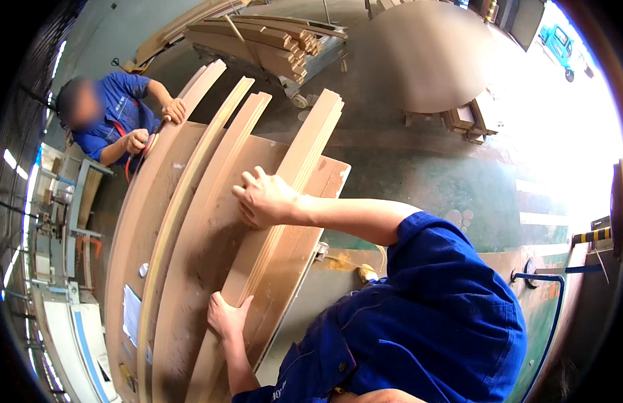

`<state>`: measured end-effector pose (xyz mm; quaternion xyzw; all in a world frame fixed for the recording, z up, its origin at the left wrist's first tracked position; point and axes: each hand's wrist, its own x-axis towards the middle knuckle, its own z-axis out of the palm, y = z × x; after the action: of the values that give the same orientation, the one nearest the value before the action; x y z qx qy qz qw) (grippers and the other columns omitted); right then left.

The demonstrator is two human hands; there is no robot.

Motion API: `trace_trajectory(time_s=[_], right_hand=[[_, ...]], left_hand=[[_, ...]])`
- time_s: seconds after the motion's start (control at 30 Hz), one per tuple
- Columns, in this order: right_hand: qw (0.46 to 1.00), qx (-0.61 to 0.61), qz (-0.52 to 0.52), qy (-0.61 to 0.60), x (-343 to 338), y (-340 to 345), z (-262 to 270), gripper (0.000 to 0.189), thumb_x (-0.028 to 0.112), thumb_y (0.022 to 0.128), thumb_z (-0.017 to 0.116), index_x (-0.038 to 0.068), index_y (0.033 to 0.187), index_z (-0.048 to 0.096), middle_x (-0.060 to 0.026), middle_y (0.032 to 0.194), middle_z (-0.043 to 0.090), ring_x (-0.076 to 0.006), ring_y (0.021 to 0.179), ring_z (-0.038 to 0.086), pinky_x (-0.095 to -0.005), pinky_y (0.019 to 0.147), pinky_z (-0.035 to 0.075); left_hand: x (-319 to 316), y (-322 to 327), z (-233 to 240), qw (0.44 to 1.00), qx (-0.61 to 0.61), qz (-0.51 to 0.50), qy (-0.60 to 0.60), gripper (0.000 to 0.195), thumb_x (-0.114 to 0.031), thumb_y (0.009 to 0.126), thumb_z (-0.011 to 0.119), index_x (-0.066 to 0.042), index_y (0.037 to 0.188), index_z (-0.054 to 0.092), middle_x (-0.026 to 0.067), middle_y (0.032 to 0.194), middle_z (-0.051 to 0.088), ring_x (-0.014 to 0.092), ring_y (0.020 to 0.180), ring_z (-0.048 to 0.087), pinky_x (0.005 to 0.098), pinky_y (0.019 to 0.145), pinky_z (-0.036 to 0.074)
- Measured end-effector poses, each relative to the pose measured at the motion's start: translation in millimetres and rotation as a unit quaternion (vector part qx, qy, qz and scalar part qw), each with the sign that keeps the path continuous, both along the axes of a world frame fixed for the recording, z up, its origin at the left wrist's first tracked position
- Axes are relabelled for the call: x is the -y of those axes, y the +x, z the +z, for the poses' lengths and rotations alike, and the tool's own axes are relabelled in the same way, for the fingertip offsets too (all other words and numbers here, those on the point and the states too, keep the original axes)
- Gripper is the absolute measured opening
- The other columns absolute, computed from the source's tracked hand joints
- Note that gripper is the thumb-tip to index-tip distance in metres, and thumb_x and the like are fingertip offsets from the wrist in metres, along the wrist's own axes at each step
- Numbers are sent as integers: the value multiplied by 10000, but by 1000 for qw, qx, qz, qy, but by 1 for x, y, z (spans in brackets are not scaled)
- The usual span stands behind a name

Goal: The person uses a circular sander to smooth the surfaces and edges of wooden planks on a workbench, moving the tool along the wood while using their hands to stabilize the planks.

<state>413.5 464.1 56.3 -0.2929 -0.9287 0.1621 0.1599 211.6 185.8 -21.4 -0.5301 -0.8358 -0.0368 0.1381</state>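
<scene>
A long, light wooden moulding [304, 146] with a stepped edge lies across the worktable [291, 242] in front of me. My left hand [226, 315] grips it lower down, thumb on the near stepped edge and fingers over the far side. Farther up, my right hand [268, 199] is above the same moulding with its fingers curled at the far edge. Whether something is pinched beneath those fingers is hidden. Beyond it lie another moulding [210, 201], a narrower yellowish one [193, 166] and a wide curved one [155, 166], roughly side by side.
Across the table a co-worker [115, 116] holds a sander [150, 144] against the wide moulding. A paper sheet [132, 315] lies between pieces. A wheeled cart [316, 55] carries stacked wooden strips [261, 40]. Behind me stands a blue metal rail [538, 277].
</scene>
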Motion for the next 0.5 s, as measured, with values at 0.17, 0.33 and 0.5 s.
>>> trace_trajectory(time_s=[0.17, 0.33, 0.5], right_hand=[[986, 39, -162, 32, -71, 28, 12, 433, 338, 749, 710, 73, 1086, 646, -177, 1096, 629, -355, 1088, 626, -492, 793, 589], [937, -48, -276, 207, -235, 114, -27, 240, 253, 784, 703, 28, 866, 681, -156, 722, 646, -307, 706, 671, -474, 619, 521], [933, 15, -223, 281, -213, 101, -19, 203, 255, 783, 700, 67, 741, 636, -128, 752, 645, -325, 711, 647, -486, 613, 503]], left_hand=[[8, -4, -5, 1000, 6, 4, -3, 790, -599, 586, 889, -39, 1013, 531, 157, 910, 641, 370, 866, 650, 481, 742, 525], [-2, -2, 3, 1000, 17, 0, -2, 778, -600, 597, 885, -44, 1012, 535, 148, 902, 639, 360, 859, 654, 469, 727, 528], [8, -8, 1, 1000, 27, 0, -3, 785, -595, 580, 893, -57, 1027, 537, 132, 913, 631, 351, 862, 643, 464, 752, 524]])
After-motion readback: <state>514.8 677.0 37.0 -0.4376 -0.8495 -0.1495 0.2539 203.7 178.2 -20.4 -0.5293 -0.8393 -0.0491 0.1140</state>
